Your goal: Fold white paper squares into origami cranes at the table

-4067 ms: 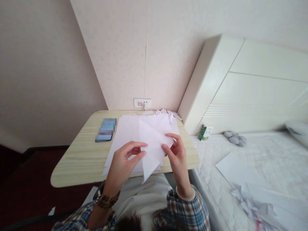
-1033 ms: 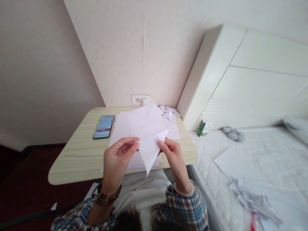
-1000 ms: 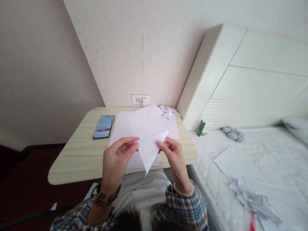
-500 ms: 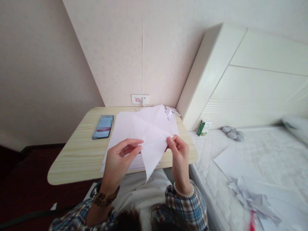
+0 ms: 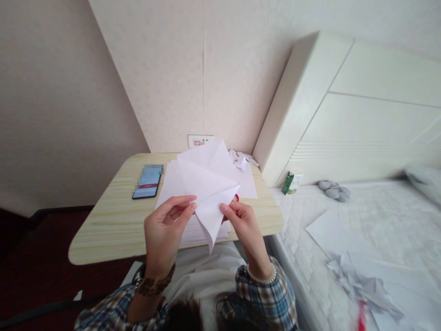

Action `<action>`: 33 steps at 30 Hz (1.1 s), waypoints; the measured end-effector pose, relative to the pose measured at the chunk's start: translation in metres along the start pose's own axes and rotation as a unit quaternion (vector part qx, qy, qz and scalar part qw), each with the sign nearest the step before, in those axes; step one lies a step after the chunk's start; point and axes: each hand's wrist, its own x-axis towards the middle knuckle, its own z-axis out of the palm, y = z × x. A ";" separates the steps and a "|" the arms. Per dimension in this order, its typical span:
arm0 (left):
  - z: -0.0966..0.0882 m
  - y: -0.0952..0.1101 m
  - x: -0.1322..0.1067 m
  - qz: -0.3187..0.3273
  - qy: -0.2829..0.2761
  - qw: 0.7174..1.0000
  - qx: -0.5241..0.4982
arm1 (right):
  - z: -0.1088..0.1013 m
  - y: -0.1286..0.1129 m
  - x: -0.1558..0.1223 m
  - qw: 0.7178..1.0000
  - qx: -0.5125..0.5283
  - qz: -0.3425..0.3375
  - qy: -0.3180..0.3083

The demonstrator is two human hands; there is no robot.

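Left hand (image 5: 168, 227) and right hand (image 5: 246, 225) pinch creased paper (image 5: 210, 184) over the near side of the worktop (image 5: 110, 216); uneven pulling could tear it.

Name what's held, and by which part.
Folded white paper sheet: left grip at its left edge, right grip below its right corner. Whether the red ring is held: unclear.

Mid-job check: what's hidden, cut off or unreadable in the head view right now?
All in the head view:
Underside of the creased white paper sheet: faces away from the camera.
Undersides of the left hand's and right hand's grips: behind that sheet.
Red curved object: mostly covered by sheet and right hand.
Dark-edged rectangular phone's screen: pixelated.
Green-and-white carton's print: too small.
Red strip: blurred, cut by the bottom edge.
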 end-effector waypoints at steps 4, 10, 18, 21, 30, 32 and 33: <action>0.002 -0.001 0.000 0.015 0.040 0.999 -0.011 | 0.006 0.000 -0.002 0.996 0.021 0.044 -0.072; 0.005 -0.001 0.001 -0.004 0.077 0.997 -0.028 | 0.015 -0.002 -0.005 0.997 0.024 0.061 -0.052; 0.006 0.002 0.004 -0.001 0.134 0.990 -0.041 | 0.024 -0.008 -0.008 0.992 0.053 0.060 -0.098; 0.006 0.003 0.005 0.008 0.152 0.987 -0.048 | 0.025 -0.008 -0.007 0.986 0.069 0.075 -0.131; 0.002 0.001 0.010 -0.016 0.157 0.986 -0.057 | 0.024 -0.003 -0.008 0.989 0.042 0.094 -0.108; 0.001 0.002 0.012 -0.024 0.158 0.986 -0.051 | 0.021 -0.002 -0.008 0.992 0.016 0.086 -0.093; 0.000 0.002 0.012 -0.028 0.157 0.986 -0.048 | 0.019 -0.002 -0.008 0.995 0.001 0.061 -0.075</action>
